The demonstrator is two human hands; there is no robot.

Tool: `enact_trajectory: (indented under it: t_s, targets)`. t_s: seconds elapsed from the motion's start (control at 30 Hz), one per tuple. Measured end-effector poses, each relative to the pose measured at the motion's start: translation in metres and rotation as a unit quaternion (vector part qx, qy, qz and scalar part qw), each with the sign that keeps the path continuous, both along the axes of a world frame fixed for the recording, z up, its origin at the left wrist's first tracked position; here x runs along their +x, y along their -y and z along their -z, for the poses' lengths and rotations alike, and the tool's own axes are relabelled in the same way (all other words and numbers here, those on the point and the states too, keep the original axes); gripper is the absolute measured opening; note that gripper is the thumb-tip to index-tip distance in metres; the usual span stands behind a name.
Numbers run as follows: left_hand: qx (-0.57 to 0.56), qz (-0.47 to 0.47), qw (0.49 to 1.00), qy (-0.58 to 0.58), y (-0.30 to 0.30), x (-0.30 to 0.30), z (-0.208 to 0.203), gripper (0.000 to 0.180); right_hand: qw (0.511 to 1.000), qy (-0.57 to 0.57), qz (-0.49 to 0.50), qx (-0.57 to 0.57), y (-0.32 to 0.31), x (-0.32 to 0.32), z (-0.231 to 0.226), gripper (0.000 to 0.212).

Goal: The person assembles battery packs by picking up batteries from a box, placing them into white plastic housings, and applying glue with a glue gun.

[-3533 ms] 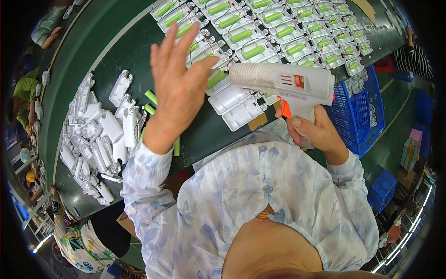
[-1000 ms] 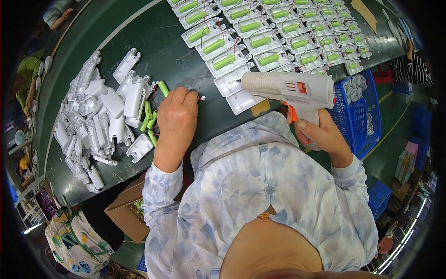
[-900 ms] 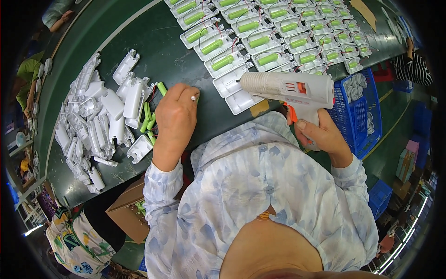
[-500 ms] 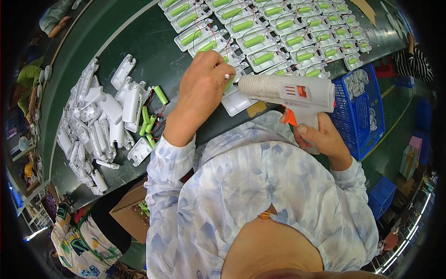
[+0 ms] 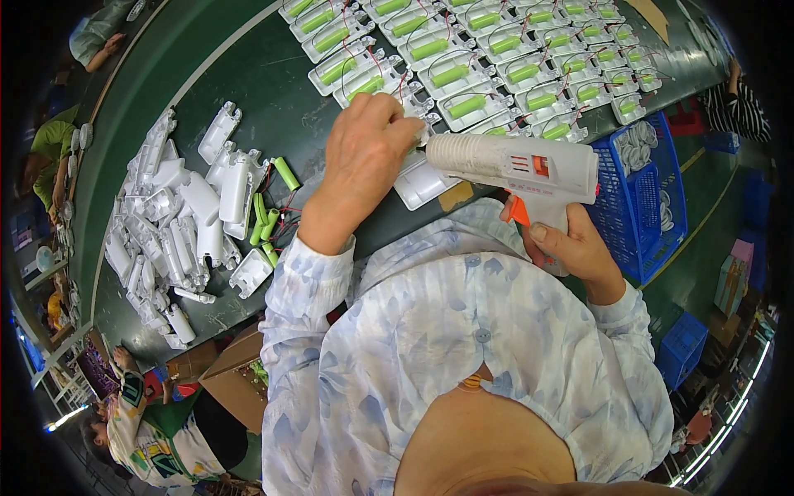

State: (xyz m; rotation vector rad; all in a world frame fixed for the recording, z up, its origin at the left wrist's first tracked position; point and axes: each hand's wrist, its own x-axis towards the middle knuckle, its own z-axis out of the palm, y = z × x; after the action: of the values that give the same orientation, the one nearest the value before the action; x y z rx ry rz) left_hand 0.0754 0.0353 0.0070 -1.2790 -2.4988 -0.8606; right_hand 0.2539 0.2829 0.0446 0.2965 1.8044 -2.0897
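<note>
My right hand [image 5: 579, 248] is wrapped round the grip of a white hot glue gun [image 5: 504, 161] with an orange trigger. The gun's nozzle points left and ends close beside the fingertips of my left hand [image 5: 364, 161]. The left fingers are pinched together over the near edge of the rows of casings; what they hold is hidden behind the hand. Below the nozzle lies an open white plastic casing [image 5: 422, 183]. Beyond my hands, white casings stand in rows, each with a green battery cell [image 5: 451, 76] and thin red and black wires.
A heap of white casing parts [image 5: 198, 194] covers the left of the dark green table [image 5: 248, 70], beside loose green cells [image 5: 285, 174] with wires. Right of the table is a blue basket [image 5: 641, 207] of white parts. A cardboard box [image 5: 236, 376] stands lower left. Other people sit around.
My left fingers have shifted slightly and turned, and the white bit and green cell seen at them before are now hidden. The glue gun has barely moved. A person at lower left has moved.
</note>
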Motion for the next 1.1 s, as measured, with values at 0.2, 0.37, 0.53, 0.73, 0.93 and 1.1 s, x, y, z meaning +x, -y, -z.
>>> enact_trajectory:
  t_s: [0.2, 0.37, 0.53, 0.73, 0.93, 1.1]
  targets:
    - [0.030, -0.090, 0.996, -0.002, 0.037, 0.017, -0.030, 0.021, 0.999, 0.000, -0.015, 0.028, 0.004, -0.008, 0.000, 0.045]
    - [-0.028, -0.252, 0.967, 0.033, 0.070, 0.040, -0.024, 0.010, 1.000, 0.015, -0.020, 0.015, 0.005, -0.013, -0.004, 0.031]
    - [-0.117, -0.340, 0.933, 0.019, 0.089, 0.041, -0.008, 0.013, 0.999, 0.010, -0.039, 0.032, 0.004, -0.011, -0.004, 0.033]
    - [-0.146, -0.372, 0.916, -0.029, 0.095, 0.039, 0.003, 0.023, 0.998, 0.043, -0.033, 0.030, 0.004, -0.008, -0.009, 0.027]
    - [-0.127, -0.379, 0.916, -0.022, 0.092, 0.036, 0.016, 0.026, 0.998, 0.034, 0.004, -0.050, 0.003, -0.005, -0.010, 0.027]
    - [-0.095, -0.379, 0.920, -0.014, 0.092, 0.037, 0.012, 0.018, 0.997, 0.007, -0.055, -0.060, -0.001, -0.007, -0.001, 0.030]
